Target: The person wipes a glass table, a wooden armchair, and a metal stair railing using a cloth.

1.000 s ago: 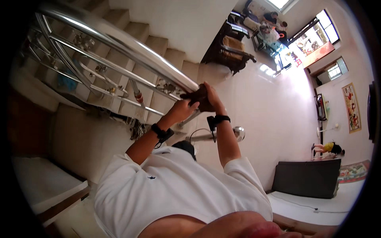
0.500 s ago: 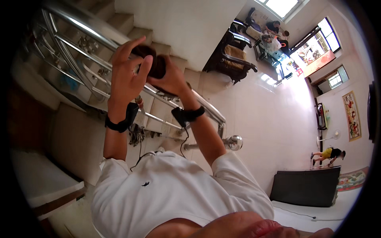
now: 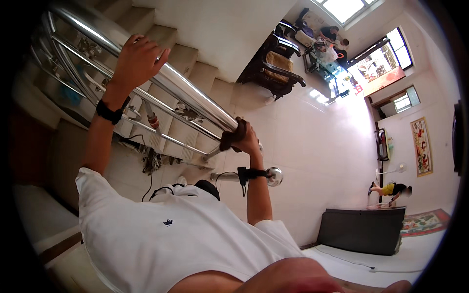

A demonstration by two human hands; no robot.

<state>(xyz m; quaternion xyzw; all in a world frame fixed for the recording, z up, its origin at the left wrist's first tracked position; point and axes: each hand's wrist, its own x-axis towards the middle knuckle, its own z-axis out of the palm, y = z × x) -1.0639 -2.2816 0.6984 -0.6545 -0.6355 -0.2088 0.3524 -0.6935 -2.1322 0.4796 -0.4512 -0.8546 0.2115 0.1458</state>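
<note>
Handrail [image 3: 195, 93] seemingly mid-wipe: cloth [image 3: 233, 134] gripped at its lower end by right hand [image 3: 250, 140]; left hand [image 3: 134, 62] unclenched; steady pressure needed.

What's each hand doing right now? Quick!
Left hand: open, holding nothing visible, at the handrail; contact can't be told.
Right hand: closed on a dark brown cloth at the handrail's lower end.

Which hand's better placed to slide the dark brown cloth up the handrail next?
Right, most likely: the right hand holds the dark brown cloth at the lower end of the handrail. The left hand is farther up, apart from the cloth; whether it touches the rail is unclear.
</note>
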